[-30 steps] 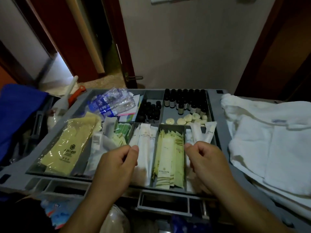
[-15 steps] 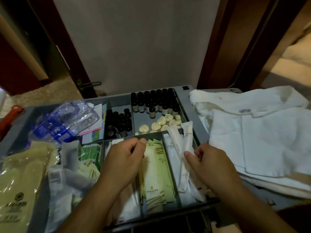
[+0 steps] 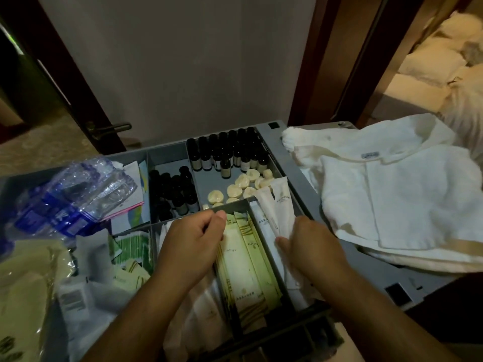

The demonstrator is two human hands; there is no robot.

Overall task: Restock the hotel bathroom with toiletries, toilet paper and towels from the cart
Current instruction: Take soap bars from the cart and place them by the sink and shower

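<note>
1. Tubes (image 3: 274,205), white: front right compartment of the cart tray (image 3: 292,176). Right hand (image 3: 313,246), poised above them half a second ago, is now down among them, thumb and fingers pinching one or two.
2. Left hand (image 3: 190,241): moved from the white sachets to the yellow-green packets (image 3: 245,259). Its fingers are curled; whether it holds anything cannot be told.
3. Reading: toiletry picking is under way, nothing lifted out yet.
4. Edges: tube tips overlap the rear divider. The tray wall is just beside the right hand, with folded towels (image 3: 405,199) beyond.
5. Room: open above the tray, so a straight lift looks free. Dark bottles (image 3: 227,152) and round soaps (image 3: 240,186) sit behind, apart.
</note>
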